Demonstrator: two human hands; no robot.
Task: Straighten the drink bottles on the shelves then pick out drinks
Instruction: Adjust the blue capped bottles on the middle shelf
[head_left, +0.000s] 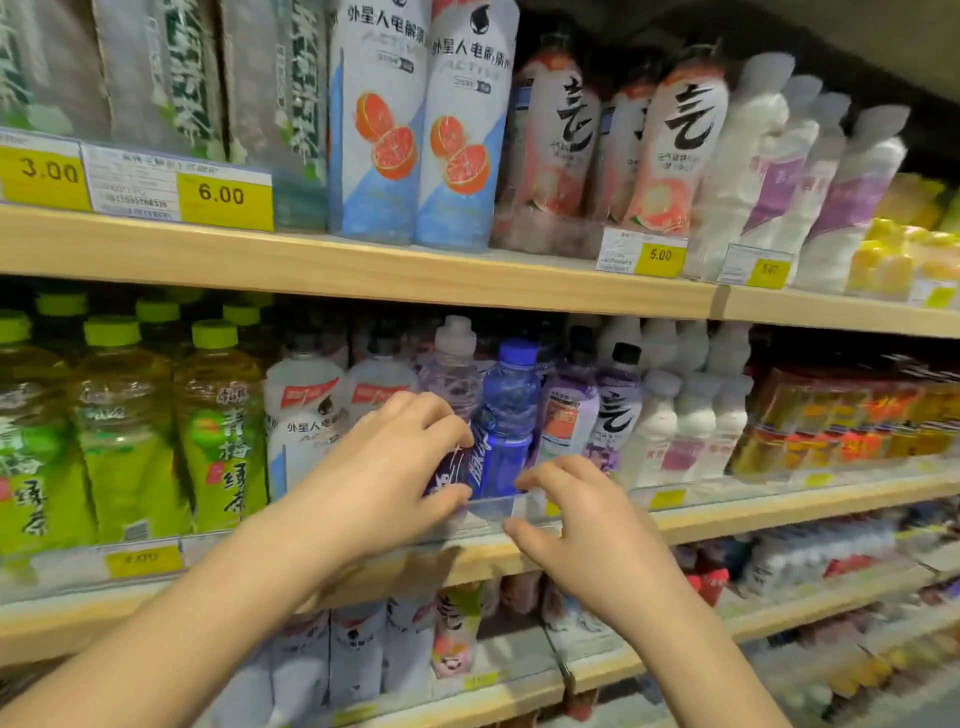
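Observation:
A blue bottle (509, 410) with a blue cap stands at the front of the middle shelf (727, 519), beside a pale purple bottle (451, 374) with a clear cap. My left hand (389, 467) wraps its fingers and thumb around the lower part of the purple bottle, touching the blue one. My right hand (582, 525) hovers just right of the blue bottle's base, fingers curled and apart, holding nothing.
Green tea bottles (124, 431) fill the shelf's left, white electrolyte bottles (306, 415) stand next to my left hand, purple-labelled bottles (618, 410) and orange drinks (852, 415) to the right. The upper shelf (363, 270) carries tall white bottles (421, 124). Lower shelves hold more drinks.

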